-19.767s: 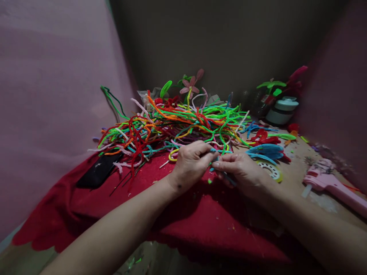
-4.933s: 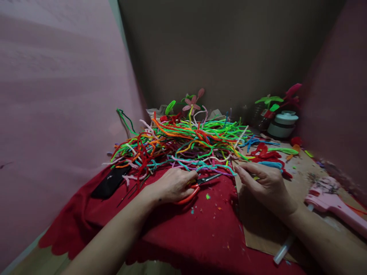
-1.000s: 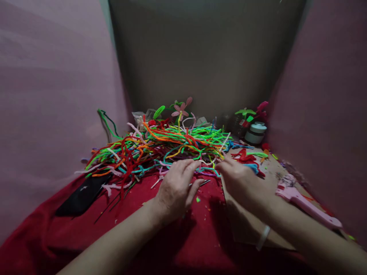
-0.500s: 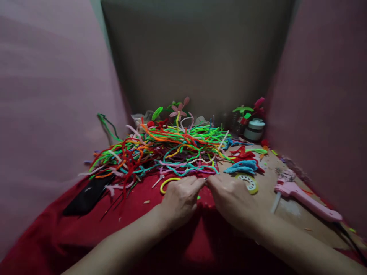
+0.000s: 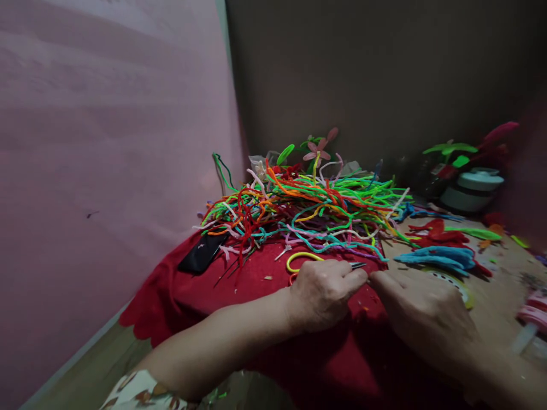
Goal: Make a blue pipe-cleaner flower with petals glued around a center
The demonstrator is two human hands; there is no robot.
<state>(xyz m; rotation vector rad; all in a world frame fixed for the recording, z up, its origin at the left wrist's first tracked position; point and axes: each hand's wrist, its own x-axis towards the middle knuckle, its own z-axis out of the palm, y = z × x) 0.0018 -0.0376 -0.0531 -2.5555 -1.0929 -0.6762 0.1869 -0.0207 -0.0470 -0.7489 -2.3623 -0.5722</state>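
My left hand (image 5: 327, 293) is closed in a pinch, thumb and forefinger pressed together, low over the red cloth (image 5: 256, 302). My right hand (image 5: 427, 310) is also closed, its fingertips almost meeting those of the left. Whatever lies between the fingers is too small or hidden to make out. Just behind the left hand are scissors with a yellow handle loop (image 5: 304, 257); their blade tips show past the knuckles, and the hand covers the middle. Beyond the hands spreads a big heap of coloured pipe cleaners (image 5: 316, 210).
Blue fuzzy petal shapes (image 5: 440, 259) lie right of the heap, above a tape roll (image 5: 453, 285). A pink glue gun (image 5: 534, 313) sits at the right edge. A black phone (image 5: 203, 253) rests on the left. A lidded jar (image 5: 472, 191) stands at the back right.
The view has turned left, so everything sits farther right in the picture. Both hands stay closed and close together, with a slightly wider gap showing between them.
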